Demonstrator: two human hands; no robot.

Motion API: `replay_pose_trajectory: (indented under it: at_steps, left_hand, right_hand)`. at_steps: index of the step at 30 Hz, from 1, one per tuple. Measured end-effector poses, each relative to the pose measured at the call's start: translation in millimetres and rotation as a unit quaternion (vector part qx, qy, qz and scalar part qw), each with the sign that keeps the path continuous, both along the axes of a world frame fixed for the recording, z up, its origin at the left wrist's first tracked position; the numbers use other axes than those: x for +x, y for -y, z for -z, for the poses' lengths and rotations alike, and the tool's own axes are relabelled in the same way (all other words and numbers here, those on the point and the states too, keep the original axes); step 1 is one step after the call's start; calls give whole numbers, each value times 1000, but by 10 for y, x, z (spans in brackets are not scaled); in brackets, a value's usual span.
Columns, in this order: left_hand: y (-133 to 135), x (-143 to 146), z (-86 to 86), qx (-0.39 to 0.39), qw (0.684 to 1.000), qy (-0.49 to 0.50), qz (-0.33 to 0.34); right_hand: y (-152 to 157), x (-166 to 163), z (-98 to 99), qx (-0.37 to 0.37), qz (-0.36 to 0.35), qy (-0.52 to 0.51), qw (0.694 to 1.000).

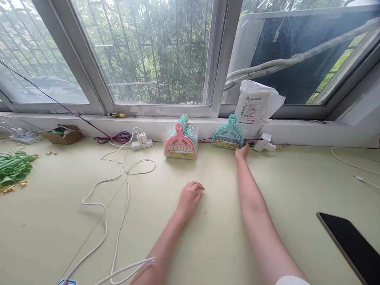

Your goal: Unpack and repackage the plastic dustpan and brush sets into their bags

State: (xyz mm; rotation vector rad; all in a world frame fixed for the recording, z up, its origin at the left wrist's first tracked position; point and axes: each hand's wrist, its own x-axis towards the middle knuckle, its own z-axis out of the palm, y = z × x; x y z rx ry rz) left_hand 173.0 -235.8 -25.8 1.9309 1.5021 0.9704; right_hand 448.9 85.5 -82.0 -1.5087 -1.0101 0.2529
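My right hand point(242, 151) reaches far forward and grips the lower right corner of a teal mini dustpan and brush set point(228, 133). This set is wrapped in clear plastic with a printed label and stands against the wall below the window. To its left is an upright row of similar wrapped dustpan sets point(180, 143), with a pink one in front and teal and yellowish handles behind. Nearer to me, my left hand point(191, 196) lies on the pale green table point(219, 221), fingers loosely bent and thumb apart, with nothing in it.
White cables point(127, 190) wind over the table's left side from a power strip point(141, 144). Green cone-shaped pieces point(14, 168) lie far left, near a small cardboard box point(63, 134). A dark-screened tablet point(350, 245) lies right. A labelled plastic package point(257, 103) rests on the windowsill.
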Motion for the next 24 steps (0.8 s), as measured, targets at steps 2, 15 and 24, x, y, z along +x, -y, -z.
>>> replay_pose_trajectory:
  at_steps: [2,15,24]
  left_hand:
    - [-7,-1,17,3,1000,-1,-3]
    - [-45,-55,-4,51,994,43,-87]
    - [-116,-229,-21,48,943,242,-223]
  right_hand:
    - [17,-26,1,27,22,11,999]
    - [843,-840,-429,148,-46,213,965]
    - [1267,-1614,-278,-61,-406,197,890]
